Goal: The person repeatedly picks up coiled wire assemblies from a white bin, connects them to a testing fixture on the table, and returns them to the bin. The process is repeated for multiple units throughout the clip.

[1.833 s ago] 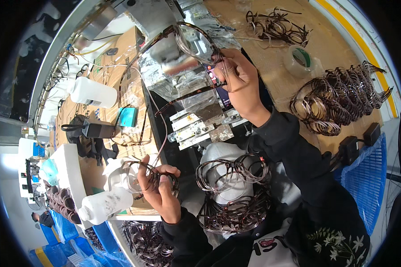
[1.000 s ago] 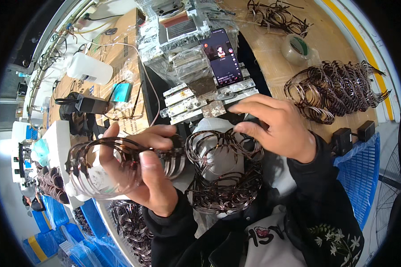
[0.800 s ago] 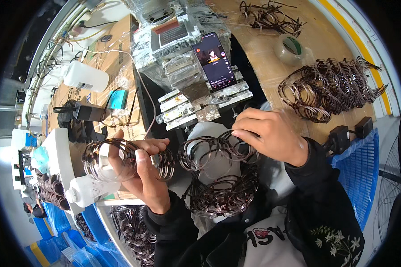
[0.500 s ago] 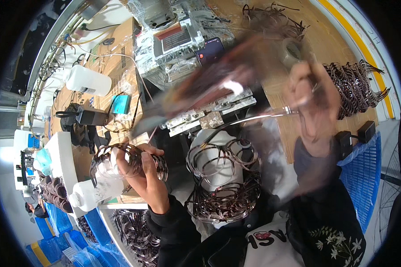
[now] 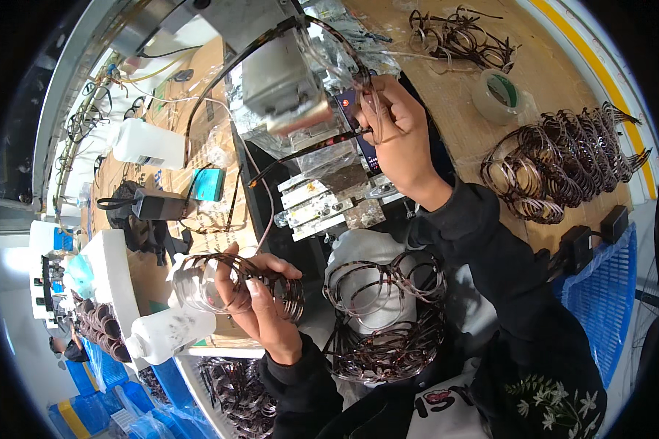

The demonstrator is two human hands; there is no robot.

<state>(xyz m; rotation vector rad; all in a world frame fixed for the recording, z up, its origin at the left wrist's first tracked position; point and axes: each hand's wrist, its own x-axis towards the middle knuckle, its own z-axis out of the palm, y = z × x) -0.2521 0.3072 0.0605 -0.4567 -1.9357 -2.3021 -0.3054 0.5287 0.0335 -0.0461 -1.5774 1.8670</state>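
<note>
My left hand (image 5: 260, 307) is closed around a bunch of tortoiseshell eyeglass frames (image 5: 293, 296), their rims nested side by side. Raised in front of the machine, my right hand (image 5: 403, 139) pinches a single pair of glasses (image 5: 349, 51) by one side of its front. Both temples of this pair are unfolded and point left; a clear rim shows at my fingers. Behind it stands a metal press-like machine (image 5: 282, 77) with a blurred block. Between my arms, a pile of tortoiseshell glasses (image 5: 388, 344) rests on my lap over pale cloth.
Rows of stacked glasses (image 5: 564, 164) and a tape roll (image 5: 498, 95) lie on the cardboard-covered bench at right, with loose frames (image 5: 461, 40) farther back. At left are white bottles (image 5: 150, 143), a teal box (image 5: 209, 184) and a grey box (image 5: 161, 204). A blue basket (image 5: 597, 293) stands lower right.
My right hand has swung from the right side up and left to the machine, now holding up the glasses. The machine's block looks lower. My left hand keeps its bunch; the whole view has shifted slightly.
</note>
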